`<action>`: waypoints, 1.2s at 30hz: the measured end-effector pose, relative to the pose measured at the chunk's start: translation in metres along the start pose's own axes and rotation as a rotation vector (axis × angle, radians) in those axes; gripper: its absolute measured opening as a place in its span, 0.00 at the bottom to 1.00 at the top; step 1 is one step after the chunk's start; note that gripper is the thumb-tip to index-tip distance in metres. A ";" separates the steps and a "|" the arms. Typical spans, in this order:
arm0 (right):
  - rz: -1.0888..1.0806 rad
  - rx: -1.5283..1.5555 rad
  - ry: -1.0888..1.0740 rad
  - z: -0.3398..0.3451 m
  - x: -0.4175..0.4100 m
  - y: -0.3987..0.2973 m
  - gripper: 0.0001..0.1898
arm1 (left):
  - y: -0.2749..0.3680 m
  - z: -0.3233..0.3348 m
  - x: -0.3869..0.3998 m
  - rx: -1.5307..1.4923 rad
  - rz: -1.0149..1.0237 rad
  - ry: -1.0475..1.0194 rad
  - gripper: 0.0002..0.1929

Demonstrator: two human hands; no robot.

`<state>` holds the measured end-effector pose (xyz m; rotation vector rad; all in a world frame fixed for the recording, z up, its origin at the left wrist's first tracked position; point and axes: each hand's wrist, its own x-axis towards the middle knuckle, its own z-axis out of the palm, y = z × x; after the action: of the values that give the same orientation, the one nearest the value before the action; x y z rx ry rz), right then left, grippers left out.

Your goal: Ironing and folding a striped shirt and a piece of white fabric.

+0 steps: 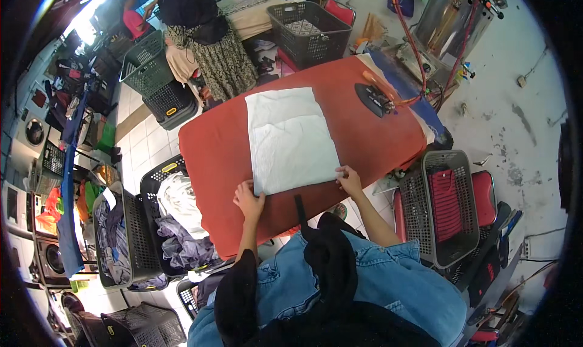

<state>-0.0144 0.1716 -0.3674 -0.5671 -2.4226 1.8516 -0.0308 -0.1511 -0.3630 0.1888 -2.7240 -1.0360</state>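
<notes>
A white ribbed cloth (294, 142) lies flat, folded into a rough rectangle, on a red padded ironing table (218, 142). My left hand (249, 201) is at its near left corner, with thumb and fingers at the edge. At the near right corner, my right hand (350, 181) has the cloth's edge between thumb and fingers. A steam iron (371, 100) with an orange handle and a hose rests at the table's far right, apart from both hands.
Plastic baskets of laundry stand left (136, 242) and right (428, 210), the right one with a red striped garment (446, 205). Another basket (309, 37) stands beyond the table. A person in a patterned skirt (223, 50) stands at the far side. A metal boiler (448, 19) stands at back right.
</notes>
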 end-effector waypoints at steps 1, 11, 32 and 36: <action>0.001 -0.001 -0.008 0.003 0.000 -0.005 0.10 | 0.002 -0.003 0.002 0.181 0.121 -0.041 0.24; -0.144 0.035 0.001 -0.025 -0.007 -0.008 0.13 | -0.010 -0.012 0.001 0.017 0.119 -0.193 0.07; -0.528 -0.507 0.020 -0.041 -0.054 -0.078 0.08 | 0.024 -0.085 -0.013 0.008 0.251 0.065 0.10; -0.497 -0.385 -0.176 -0.057 -0.063 -0.090 0.08 | 0.017 -0.105 -0.013 -0.154 0.287 -0.129 0.10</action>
<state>0.0350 0.1855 -0.2546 0.1980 -2.7169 1.2956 0.0076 -0.2027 -0.2775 -0.2956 -2.6597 -1.1994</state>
